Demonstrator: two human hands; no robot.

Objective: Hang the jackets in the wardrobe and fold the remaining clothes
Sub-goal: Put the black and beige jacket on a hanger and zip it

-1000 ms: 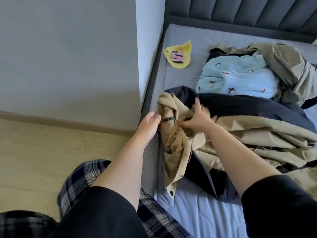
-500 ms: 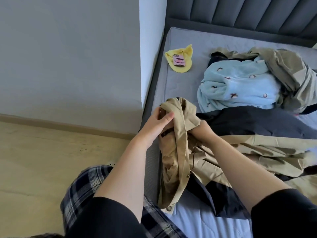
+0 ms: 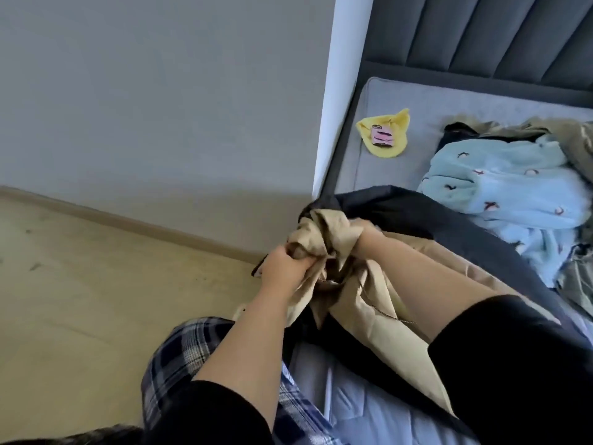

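A beige jacket (image 3: 378, 303) with a dark navy lining lies bunched at the near left edge of the bed. My left hand (image 3: 284, 266) grips a wad of its beige cloth from the left. Right beside it, my right hand (image 3: 369, 240) clutches the same bunch from the right, its fingers buried in the fabric. A thin chain hangs from the jacket below my hands. Further back lie a light blue patterned fleece garment (image 3: 503, 184) and an olive jacket (image 3: 574, 136), partly cut off by the frame's right edge.
A yellow cloth (image 3: 393, 138) with a pink phone (image 3: 382, 135) on it sits near the bed's head. The grey mattress (image 3: 398, 101) meets a dark padded headboard (image 3: 481, 36). A grey wall (image 3: 160, 107) and wooden floor (image 3: 96, 284) are to the left.
Both hands have closed tighter on the beige jacket and lifted its bunched end up off the bed edge. The view has swung left and tilted.
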